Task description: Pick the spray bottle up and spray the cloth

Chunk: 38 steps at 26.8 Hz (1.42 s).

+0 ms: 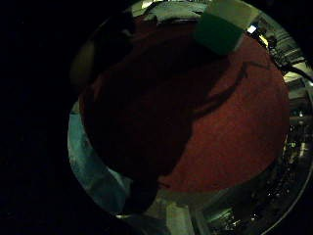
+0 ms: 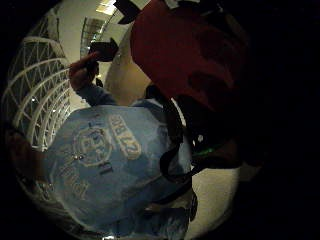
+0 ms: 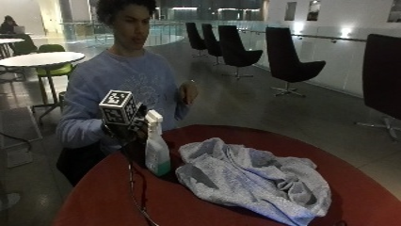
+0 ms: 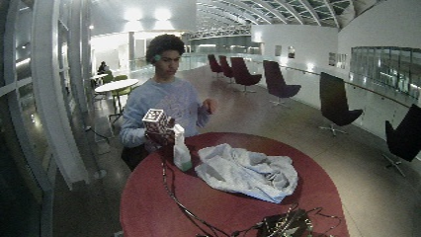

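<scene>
Outside view: a person sits at a round red table (image 3: 206, 207). The bottle (image 3: 156, 150) stands upright on the table, white with green liquid in its lower part and a white trigger head on top. The cloth (image 3: 251, 176), pale grey and crumpled, lies in a heap at about 3 o'clock from the bottle, its near edge just beside the bottle's base; whether the two touch cannot be told. The gloved right hand (image 3: 130, 132) is at about 9 o'clock from the bottle's upper half, level with the neck and trigger and close against it. Whether its fingers are wrapped round the bottle, only touching it, or apart from it cannot be told in any view. The bare left hand (image 3: 188, 92) is raised in front of the chest, well apart from the bottle and cloth.

Wide outside view: same layout, with the bottle (image 4: 181, 152) near the table's edge on the person's side, and the cloth (image 4: 248, 172) toward the table's middle.

Little-finger palm view: the bottle's green base (image 1: 220, 29) rests on the table (image 1: 234, 132), with the cloth's edge (image 1: 173, 11) beside it.
</scene>
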Motion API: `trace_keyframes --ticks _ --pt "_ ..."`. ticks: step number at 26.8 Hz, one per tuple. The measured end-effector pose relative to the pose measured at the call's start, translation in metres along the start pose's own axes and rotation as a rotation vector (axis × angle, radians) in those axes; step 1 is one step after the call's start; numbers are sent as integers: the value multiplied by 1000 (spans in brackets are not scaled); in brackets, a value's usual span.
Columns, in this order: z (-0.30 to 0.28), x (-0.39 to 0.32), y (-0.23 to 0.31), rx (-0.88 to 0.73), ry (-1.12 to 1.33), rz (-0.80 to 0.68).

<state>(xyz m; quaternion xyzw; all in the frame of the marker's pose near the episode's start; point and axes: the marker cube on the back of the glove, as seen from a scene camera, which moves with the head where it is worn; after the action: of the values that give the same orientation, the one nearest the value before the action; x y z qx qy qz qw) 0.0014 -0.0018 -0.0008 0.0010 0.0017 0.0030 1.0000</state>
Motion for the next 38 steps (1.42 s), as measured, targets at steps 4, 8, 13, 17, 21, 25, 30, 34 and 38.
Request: trace_keyframes --ticks 4,8,13,17,21,25,30,34,38 --pt "-2 3 -1 2 4 5" --pt "-8 7 -4 8 10 1" --pt "-9 6 -5 9 13 -10" --pt "-9 6 -6 0 11 -9" --pt "-10 3 -4 9 10 -3" --pt "-15 2 -3 32 13 -8" --pt "-24 6 -2 68 -10 -13" --pt "-28 5 3 159 -113 -26" --pt "-37 13 6 268 -251 -34"
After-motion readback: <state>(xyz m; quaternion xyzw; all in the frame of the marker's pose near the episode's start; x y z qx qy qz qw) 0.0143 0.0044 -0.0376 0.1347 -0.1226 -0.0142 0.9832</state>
